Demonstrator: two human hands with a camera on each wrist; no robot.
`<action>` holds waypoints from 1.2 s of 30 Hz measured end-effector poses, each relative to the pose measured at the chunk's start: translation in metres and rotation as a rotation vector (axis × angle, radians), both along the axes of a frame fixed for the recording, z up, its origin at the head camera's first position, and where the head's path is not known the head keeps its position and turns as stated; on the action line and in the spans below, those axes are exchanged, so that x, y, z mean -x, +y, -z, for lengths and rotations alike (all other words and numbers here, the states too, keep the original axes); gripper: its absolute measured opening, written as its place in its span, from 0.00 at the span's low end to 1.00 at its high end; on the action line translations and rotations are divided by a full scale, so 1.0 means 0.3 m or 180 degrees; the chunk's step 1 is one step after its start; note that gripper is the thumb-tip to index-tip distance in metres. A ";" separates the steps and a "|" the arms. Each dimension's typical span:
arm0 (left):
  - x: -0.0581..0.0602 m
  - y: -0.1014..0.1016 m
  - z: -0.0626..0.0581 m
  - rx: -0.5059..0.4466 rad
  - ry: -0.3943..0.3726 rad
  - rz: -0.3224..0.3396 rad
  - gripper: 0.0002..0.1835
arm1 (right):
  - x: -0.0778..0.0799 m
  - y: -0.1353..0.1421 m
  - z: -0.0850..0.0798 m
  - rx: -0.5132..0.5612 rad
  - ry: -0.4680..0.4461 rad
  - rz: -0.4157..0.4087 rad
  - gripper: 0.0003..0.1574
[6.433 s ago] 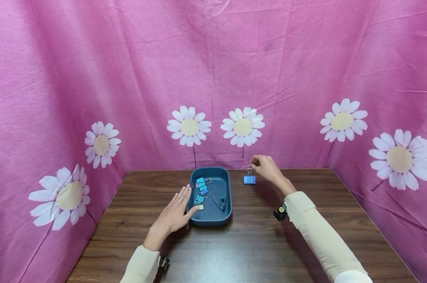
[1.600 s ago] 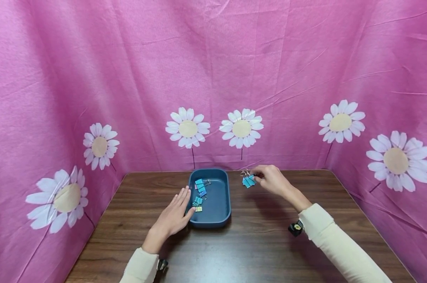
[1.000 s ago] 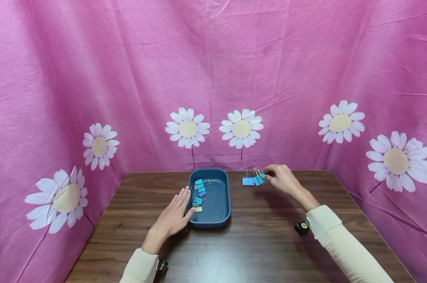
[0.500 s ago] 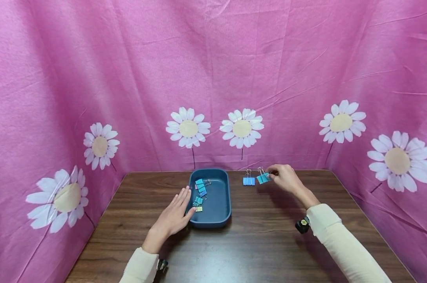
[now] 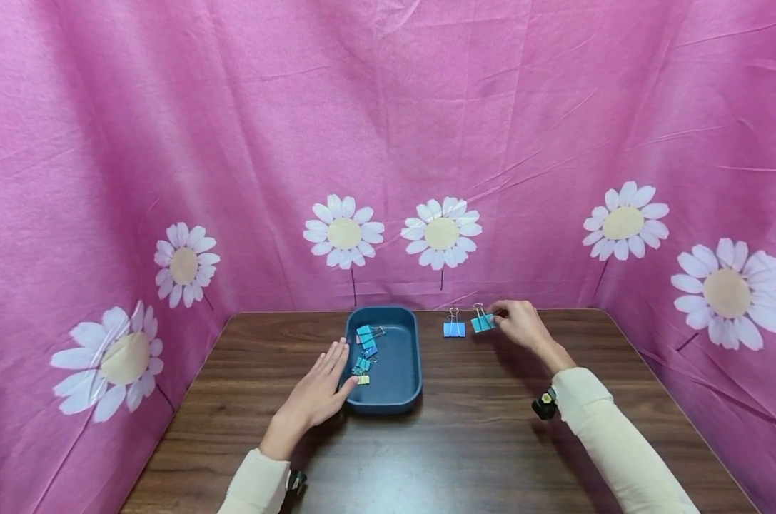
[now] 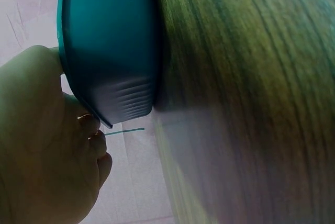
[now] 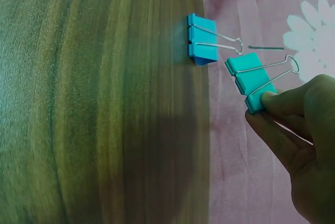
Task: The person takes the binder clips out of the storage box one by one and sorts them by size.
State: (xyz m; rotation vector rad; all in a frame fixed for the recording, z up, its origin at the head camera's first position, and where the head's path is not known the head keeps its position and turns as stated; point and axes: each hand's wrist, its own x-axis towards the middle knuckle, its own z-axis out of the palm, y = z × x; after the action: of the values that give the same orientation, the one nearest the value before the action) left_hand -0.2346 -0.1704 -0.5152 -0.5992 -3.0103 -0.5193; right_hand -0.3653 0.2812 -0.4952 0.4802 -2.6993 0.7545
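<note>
Pink flowered cloth (image 5: pixel 388 143) hangs behind a dark wooden bench (image 5: pixel 477 442). Near its far edge, right of a blue tray (image 5: pixel 388 409), the right hand (image 5: pixel 524 325) pinches a teal clip (image 5: pixel 482 324) by one end of its body, thumb on the face, wire handles toward the cloth; a blue clip (image 5: pixel 454 330) stands just beside it, apart. Whether the teal clip touches the bench, I cannot tell. The left hand (image 5: pixel 317 385) grasps nothing, its straight fingers laid along the tray's left rim; several clips (image 5: pixel 365 337) lie inside. The teal clip should be light, stiff and hard to break, though its smooth coating may slip. That end seems a sound hold, since the wires would likely swing.
</note>
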 end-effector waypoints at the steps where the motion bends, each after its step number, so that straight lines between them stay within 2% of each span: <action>1: 0.000 0.000 0.000 -0.0003 -0.0001 0.0000 0.40 | 0.002 0.002 0.005 -0.0003 -0.0012 0.0014 0.10; 15: 0.000 -0.001 0.002 0.0006 0.0033 0.0022 0.40 | 0.035 0.023 0.068 0.0076 -0.0314 0.0272 0.10; 26: 0.007 0.001 0.003 0.0087 0.0086 0.0060 0.40 | 0.047 0.021 0.122 0.0183 -0.0528 0.0325 0.12; 36: 0.005 0.000 0.002 0.0033 0.0107 0.0054 0.40 | 0.054 0.032 0.151 0.0157 -0.0665 0.0393 0.14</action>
State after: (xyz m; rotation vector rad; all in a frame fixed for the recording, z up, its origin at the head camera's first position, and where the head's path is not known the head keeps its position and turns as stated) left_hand -0.2361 -0.1704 -0.5158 -0.6280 -2.9807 -0.4898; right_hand -0.3816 0.2909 -0.5406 0.2316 -2.8612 0.8780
